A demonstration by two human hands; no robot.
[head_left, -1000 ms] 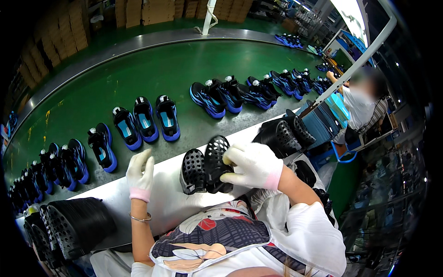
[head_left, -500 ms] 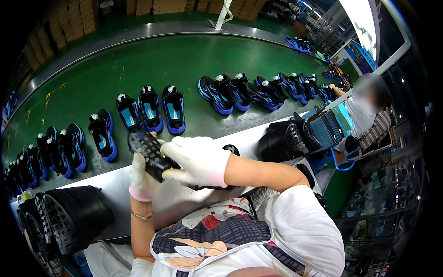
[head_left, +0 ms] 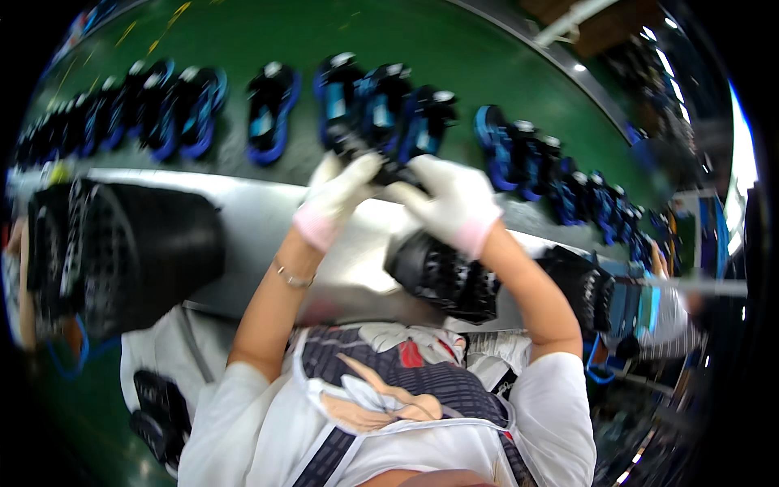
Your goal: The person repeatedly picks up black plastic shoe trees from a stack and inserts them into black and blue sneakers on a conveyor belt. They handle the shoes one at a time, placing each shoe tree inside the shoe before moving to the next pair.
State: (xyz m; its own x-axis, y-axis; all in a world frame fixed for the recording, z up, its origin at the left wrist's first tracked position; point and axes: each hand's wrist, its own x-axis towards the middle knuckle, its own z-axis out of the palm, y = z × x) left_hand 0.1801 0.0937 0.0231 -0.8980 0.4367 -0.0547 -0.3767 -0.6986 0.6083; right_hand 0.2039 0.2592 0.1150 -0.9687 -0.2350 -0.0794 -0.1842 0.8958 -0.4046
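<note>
Both my hands wear white gloves with pink cuffs and meet over the near edge of the green worktop. Between them is a dark, blurred, perforated black shoe-shaped piece (head_left: 394,172). My left hand (head_left: 337,195) closes on it from the left, thumb on top. From the right, my right hand (head_left: 456,199) grips the other end with its thumb and fingers. The piece's far end overlaps a black and blue shoe (head_left: 334,91). Right beside that shoe stand two more shoes (head_left: 385,101). Below my right hand lies a stack of black perforated pieces (head_left: 446,276) on the metal ledge.
Black and blue shoes (head_left: 195,114) line the green worktop (head_left: 406,28) on both sides. Large black perforated stacks (head_left: 154,252) stand at left, with another stack (head_left: 578,284) at right. Farther right, a person in a striped garment (head_left: 669,337) sits near the worktop. The metal ledge (head_left: 260,219) runs before me.
The view has turned, and the shoes now sit higher in it. My right hand has shifted from over the piece to its right end; the piece now lies more level between both hands.
</note>
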